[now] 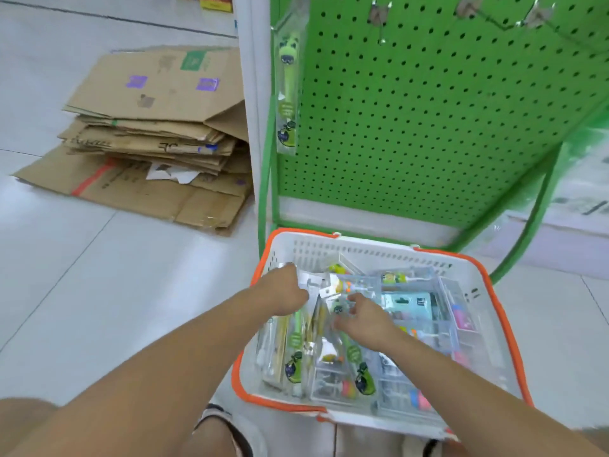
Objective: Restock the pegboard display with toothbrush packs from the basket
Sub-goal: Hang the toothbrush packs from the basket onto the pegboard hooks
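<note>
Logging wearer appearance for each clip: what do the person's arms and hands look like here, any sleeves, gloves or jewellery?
Both forearms are bare up to the frame edge, with no sleeves in view. The left hand and right hand have no gloves, and no watch, ring or bracelet shows. The picture is slightly motion-blurred, so small details cannot be ruled out.

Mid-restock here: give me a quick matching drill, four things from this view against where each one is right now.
Things:
1. green toothbrush pack
2. basket
3. flattened cardboard
4. both hands (left hand, right hand)

Places:
A. stacked on the floor left of the display
B. hanging at the pegboard's left edge
C. inside the basket among the packs
D. on the floor at the pegboard's foot

Pairs: 1-B, 2-D, 3-A, 4-C
</note>
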